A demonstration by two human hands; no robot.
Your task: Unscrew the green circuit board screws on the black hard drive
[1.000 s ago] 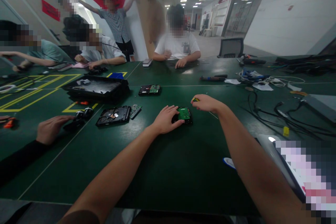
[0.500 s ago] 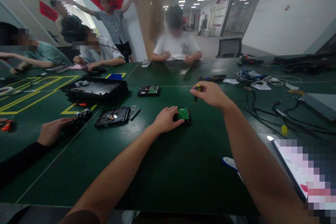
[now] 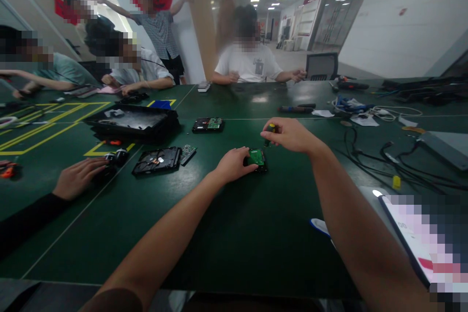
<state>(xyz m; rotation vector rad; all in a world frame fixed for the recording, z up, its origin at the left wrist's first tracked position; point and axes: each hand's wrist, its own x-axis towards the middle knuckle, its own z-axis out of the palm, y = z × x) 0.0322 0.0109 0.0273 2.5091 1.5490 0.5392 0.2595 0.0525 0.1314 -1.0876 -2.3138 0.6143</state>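
A small hard drive with a green circuit board (image 3: pixel 257 159) lies on the dark green table (image 3: pixel 237 234) in front of me. My left hand (image 3: pixel 232 165) rests on its left side, fingers curled against it and holding it down. My right hand (image 3: pixel 287 134) is closed around a small screwdriver with a yellow and black handle (image 3: pixel 269 130), held upright just above the drive's far right corner.
A second drive (image 3: pixel 208 125) lies farther back. An opened drive (image 3: pixel 157 161) with a loose board (image 3: pixel 187 153) and a black tray (image 3: pixel 133 123) lie to the left. Cables (image 3: pixel 387 156) sprawl to the right. Another person's hand (image 3: pixel 78 178) rests at left. Several people sit opposite.
My right hand lifted the screwdriver off the table, then brought it left and down over the drive's corner. My left hand stayed on the drive.
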